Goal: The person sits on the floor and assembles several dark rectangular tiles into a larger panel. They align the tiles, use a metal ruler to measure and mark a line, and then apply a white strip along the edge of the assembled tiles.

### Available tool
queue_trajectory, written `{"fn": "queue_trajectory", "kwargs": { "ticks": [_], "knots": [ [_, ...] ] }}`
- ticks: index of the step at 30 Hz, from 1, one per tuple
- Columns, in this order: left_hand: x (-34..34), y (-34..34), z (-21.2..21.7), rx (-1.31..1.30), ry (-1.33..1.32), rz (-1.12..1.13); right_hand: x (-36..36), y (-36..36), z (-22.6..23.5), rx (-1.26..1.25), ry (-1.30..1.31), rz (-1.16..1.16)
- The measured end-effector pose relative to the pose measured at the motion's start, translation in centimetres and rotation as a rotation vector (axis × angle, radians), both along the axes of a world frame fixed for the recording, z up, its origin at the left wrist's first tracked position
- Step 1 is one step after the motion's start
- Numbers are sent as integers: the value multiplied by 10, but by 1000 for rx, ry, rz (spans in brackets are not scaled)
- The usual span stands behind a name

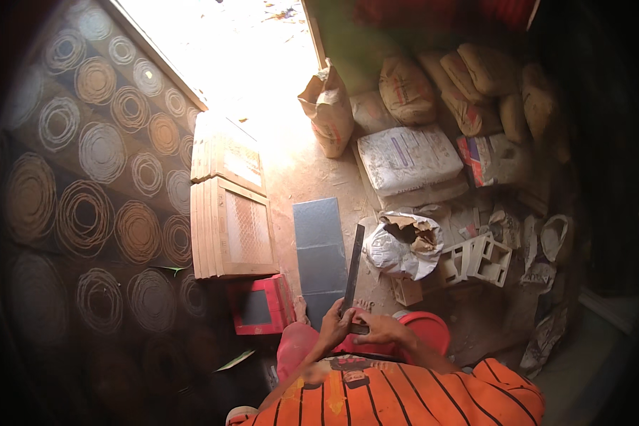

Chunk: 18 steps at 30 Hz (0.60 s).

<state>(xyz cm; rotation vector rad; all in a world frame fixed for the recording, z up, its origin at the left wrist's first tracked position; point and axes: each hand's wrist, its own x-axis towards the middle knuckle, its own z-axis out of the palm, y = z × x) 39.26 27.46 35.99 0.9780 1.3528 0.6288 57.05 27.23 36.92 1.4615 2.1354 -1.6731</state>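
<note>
A long, dark, flat L-shaped bar [354, 266] stands up in front of my body, its long arm pointing away from me. The look is that of a carpenter's square, though I cannot be sure of its kind. My left hand [333, 328] is closed around the lower part of the long arm. At the short arm, my right hand [380, 329] has its fingers and thumb closed on the end. Both hands are above my lap, close to the orange striped shirt [405, 394]. Beyond them a grey panel [318, 245] lies on the floor.
Stacked wooden mesh frames [245, 226] and a red-framed panel [280, 302] stand to the left. A red bucket [433, 328] is by my right forearm. Further right are an open white sack [390, 248], pale hollow blocks [491, 261] and several filled sacks [408, 160].
</note>
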Motion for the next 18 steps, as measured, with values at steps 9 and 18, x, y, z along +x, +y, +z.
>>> {"fn": "queue_trajectory", "kwargs": {
  "ticks": [9, 18],
  "knots": [
    [-183, -5, -71, 46, 265, 20, -59, 5, 8, 37, 133, -277],
    [-332, -59, -316, -271, 319, -122, -103, 13, -21, 111, -108, -228]
  ]
}}
